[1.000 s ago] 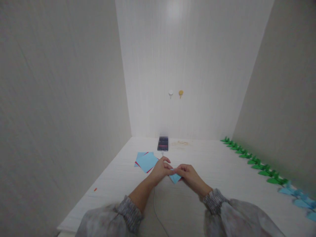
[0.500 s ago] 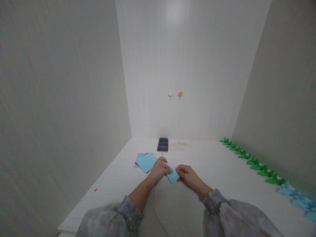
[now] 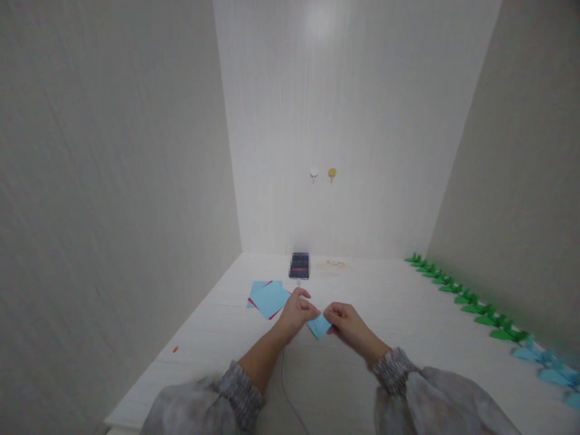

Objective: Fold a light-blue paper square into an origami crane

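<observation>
A small folded piece of light-blue paper (image 3: pixel 319 327) is held between my two hands above the white table, one corner pointing toward me. My left hand (image 3: pixel 296 311) pinches its upper left edge with thumb and fingers. At its right edge, my right hand (image 3: pixel 343 318) grips it between thumb and fingertips, the other fingers curled. Just beyond my left hand lie several square sheets of light-blue paper (image 3: pixel 270 299) with red edges showing between them. My fingers cover parts of the folded piece, so its exact folds cannot be made out.
A phone (image 3: pixel 299 266) lies near the back wall, with a white cable (image 3: pixel 284 377) running toward me. Folded green paper figures (image 3: pixel 486 315) and light-blue paper figures (image 3: pixel 553 373) line the right wall. Two hooks, one yellow (image 3: pixel 332 173), are on the back wall. A small orange-red bit (image 3: pixel 175 349) lies left.
My fingers have shifted very slightly on the folded paper, which both hands still hold. The whole view has moved a touch.
</observation>
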A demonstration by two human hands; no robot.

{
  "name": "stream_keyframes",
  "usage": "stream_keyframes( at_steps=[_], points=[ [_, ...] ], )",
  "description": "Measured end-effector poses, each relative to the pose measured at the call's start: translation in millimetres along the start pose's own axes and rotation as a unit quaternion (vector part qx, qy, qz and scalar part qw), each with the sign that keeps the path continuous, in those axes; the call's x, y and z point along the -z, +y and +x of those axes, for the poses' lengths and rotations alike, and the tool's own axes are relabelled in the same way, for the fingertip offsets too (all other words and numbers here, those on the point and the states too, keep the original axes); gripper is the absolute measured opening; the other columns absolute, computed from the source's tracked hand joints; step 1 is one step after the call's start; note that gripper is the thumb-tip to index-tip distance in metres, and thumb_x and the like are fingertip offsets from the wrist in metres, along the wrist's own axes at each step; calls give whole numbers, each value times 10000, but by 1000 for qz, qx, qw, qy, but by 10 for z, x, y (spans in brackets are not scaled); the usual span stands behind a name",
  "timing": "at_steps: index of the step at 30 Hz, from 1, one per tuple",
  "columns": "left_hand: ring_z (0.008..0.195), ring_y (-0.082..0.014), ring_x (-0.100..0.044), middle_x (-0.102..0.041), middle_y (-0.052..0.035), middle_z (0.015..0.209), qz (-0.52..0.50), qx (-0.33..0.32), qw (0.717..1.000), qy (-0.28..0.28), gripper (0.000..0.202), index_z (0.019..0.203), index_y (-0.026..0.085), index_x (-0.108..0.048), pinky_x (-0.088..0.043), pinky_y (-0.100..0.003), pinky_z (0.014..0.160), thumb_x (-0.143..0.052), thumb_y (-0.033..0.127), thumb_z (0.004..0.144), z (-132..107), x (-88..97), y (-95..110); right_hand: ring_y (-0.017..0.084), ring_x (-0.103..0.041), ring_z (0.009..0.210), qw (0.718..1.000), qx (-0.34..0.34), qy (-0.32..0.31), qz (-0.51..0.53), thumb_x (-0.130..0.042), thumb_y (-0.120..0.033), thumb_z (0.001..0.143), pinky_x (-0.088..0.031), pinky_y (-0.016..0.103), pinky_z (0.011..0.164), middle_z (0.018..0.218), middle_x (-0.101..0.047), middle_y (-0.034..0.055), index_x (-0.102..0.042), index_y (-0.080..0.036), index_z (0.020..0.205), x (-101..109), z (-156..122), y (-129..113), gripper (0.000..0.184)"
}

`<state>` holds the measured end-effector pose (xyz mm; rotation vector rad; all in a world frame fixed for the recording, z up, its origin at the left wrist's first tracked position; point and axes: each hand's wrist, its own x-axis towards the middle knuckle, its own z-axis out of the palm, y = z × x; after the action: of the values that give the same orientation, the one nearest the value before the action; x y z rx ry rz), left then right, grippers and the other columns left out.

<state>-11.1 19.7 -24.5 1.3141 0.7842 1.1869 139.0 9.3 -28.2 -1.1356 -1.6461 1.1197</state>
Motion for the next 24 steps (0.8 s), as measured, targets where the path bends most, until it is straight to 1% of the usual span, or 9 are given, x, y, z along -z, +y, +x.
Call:
stream_keyframes(
  at_steps=[3, 6, 9, 12, 14, 18, 22, 24],
  points=[
    [472, -89, -512, -571, 32, 538, -7, -2, 1000, 1, 453, 798, 183, -315, -359, -199, 491, -661, 183, 506, -6, -9, 16, 75, -438, 376, 999, -6, -2, 31, -486, -288, 658, -308, 178, 392, 415, -499, -37, -474, -150, 548, 0, -2, -25, 177],
    [462, -88, -510, -568, 31, 532, -16, 9, 1000, -22, 427, 802, 181, -322, -364, -200, 483, -651, 221, 532, -15, 1, 30, 75, -437, 371, 999, -18, -4, 43, -498, -292, 648, -311, 181, 391, 408, -498, -36, -478, -147, 536, 27, -4, -61, 184],
    [455, -94, -510, -567, 25, 528, -19, 26, 999, -43, 392, 804, 174, -338, -383, -217, 481, -634, 248, 558, -20, 18, 48, 82, -454, 389, 998, -28, 2, 62, -507, -305, 637, -351, 193, 418, 436, -518, -22, -498, -142, 542, 72, -8, -87, 188],
    [471, -101, -519, -570, 22, 540, -29, 28, 998, -43, 387, 799, 169, -356, -403, -238, 504, -639, 230, 543, -19, 28, 79, 88, -471, 417, 995, -28, 5, 92, -521, -307, 629, -381, 203, 444, 475, -529, -14, -509, -144, 548, 98, -22, -115, 183],
    [470, -101, -518, -573, 21, 547, -36, 27, 998, -37, 381, 793, 170, -370, -400, -233, 501, -641, 207, 528, -15, 32, 106, 89, -474, 425, 994, -25, 0, 106, -524, -317, 634, -387, 206, 452, 485, -526, -13, -513, -145, 554, 94, -37, -141, 190],
    [458, -95, -504, -574, 23, 541, -30, 33, 999, -28, 383, 791, 173, -385, -376, -211, 480, -635, 149, 502, -7, 36, 128, 89, -467, 431, 994, -25, -5, 103, -514, -370, 650, -379, 208, 453, 487, -519, -12, -514, -144, 568, 59, -63, -187, 240],
    [414, -76, -463, -548, 45, 501, -16, 29, 999, -26, 383, 800, 174, -373, -350, -193, 444, -615, 118, 509, -9, 19, 89, 73, -428, 416, 995, -16, -8, 100, -554, -334, 624, -339, 193, 431, 458, -487, -37, -499, -139, 563, 32, -58, -166, 211],
    [399, -62, -439, -519, 62, 478, -5, 24, 999, -23, 357, 795, 169, -386, -335, -180, 433, -613, 134, 522, -17, 3, 72, 64, -404, 401, 996, -11, -16, 88, -556, -316, 624, -310, 184, 412, 436, -467, -47, -490, -138, 548, 32, -41, -133, 204]
  ],
)
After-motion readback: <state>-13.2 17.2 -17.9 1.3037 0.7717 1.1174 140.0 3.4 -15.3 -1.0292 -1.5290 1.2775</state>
